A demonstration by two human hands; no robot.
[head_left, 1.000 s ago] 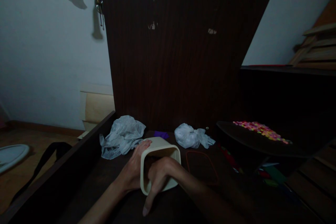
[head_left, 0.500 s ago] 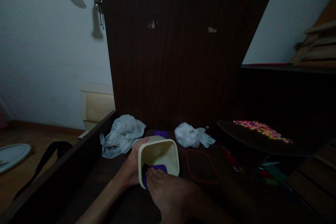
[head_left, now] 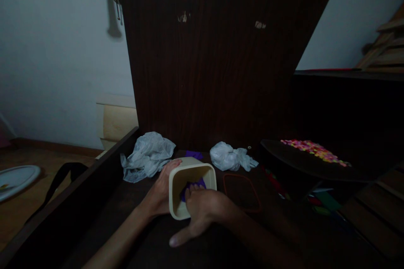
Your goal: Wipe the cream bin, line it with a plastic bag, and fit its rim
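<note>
A cream plastic container (head_left: 192, 170) is tipped so that its mouth faces me. My left hand (head_left: 162, 191) is wrapped round its left side and grips it. Reaching into the mouth, my right hand (head_left: 202, 206) has its fingers laid out over a purple cloth (head_left: 198, 183), pressing it against the inside. The right thumb sticks out apart, below the rim. Part of the cloth is hidden under the fingers. Just right of the container lies a thin orange-brown rounded-square rim (head_left: 241, 193), maybe a lid; its middle is too dark to tell.
Crumpled white plastic bags (head_left: 150, 155) lie at the back left, and a knotted one (head_left: 232, 157) at the back right. A purple piece (head_left: 193, 154) sits behind the container. Small colourful pieces (head_left: 315, 151) cover part of a dark shelf. A raised edge (head_left: 110, 157) bounds the left.
My right hand has moved deeper into the container along with the purple cloth, and its thumb now stands out. The container is turned slightly. The view has tilted down a little.
</note>
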